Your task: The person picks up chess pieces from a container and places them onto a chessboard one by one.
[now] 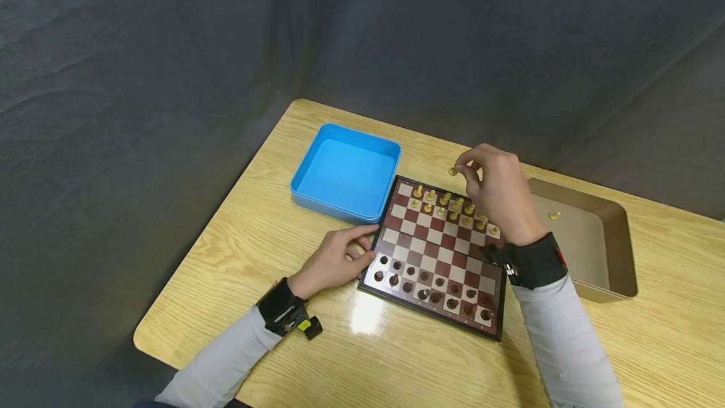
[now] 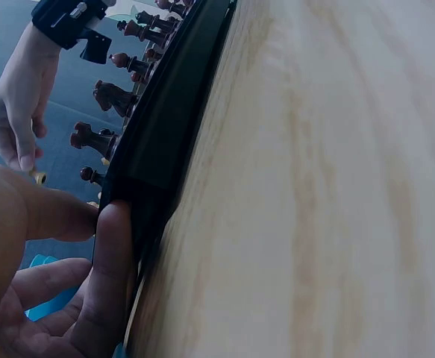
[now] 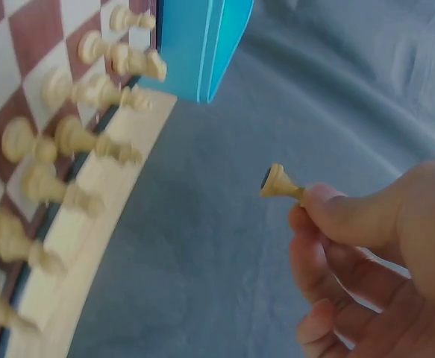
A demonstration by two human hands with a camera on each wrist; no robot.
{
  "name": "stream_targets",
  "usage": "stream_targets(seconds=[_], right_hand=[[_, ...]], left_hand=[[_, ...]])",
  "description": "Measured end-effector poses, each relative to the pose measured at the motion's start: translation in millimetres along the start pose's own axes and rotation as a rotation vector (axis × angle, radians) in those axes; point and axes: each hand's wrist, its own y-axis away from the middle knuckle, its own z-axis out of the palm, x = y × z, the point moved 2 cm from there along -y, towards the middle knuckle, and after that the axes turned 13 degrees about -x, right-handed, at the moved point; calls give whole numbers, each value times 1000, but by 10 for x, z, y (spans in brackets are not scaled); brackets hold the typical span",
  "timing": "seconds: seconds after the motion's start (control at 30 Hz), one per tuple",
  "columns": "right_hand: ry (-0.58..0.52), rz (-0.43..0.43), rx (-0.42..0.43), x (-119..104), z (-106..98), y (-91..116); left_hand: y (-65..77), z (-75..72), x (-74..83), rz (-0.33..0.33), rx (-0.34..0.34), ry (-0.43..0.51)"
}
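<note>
In the head view, my right hand [image 1: 498, 187] is raised past the far edge of the chessboard [image 1: 447, 241]. Its thumb and fingertips pinch a cream chess piece [image 3: 278, 183]; the piece's dark-bottomed base points outward and its top is hidden by the fingers. My left hand [image 1: 334, 257] touches the board's left edge with index finger and thumb, near the corner in the left wrist view. Cream chess pieces [image 1: 454, 215] stand in rows on the far side. Dark chess pieces [image 1: 436, 298] stand in two rows on the near side.
A blue tray [image 1: 308, 197] sits against the board's upper left. At the right, a tan box [image 1: 617, 238] has one cream chess piece [image 1: 555, 215] lying inside. All stand on a wooden table [image 1: 226, 257], with a dark curtain [image 1: 396, 49] behind it.
</note>
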Motion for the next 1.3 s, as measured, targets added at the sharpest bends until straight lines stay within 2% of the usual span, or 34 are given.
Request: stream_targets(seconds=[0.4, 0.73, 0.93, 1.1, 1.3], right_hand=[[-30, -44, -128, -13, 186, -125], [-54, -75, -184, -45, 285, -213], [-59, -78, -194, -36, 346, -232], [-60, -97, -205, -30, 386, -248], [-55, -78, -237, -5, 460, -299]], left_hand=[[-16, 33, 33, -32, -3, -48], [-28, 51, 40, -17, -7, -50], [-41, 78, 46, -22, -10, -55], [-48, 82, 64, -1, -6, -65], [-57, 82, 72, 0, -2, -65]])
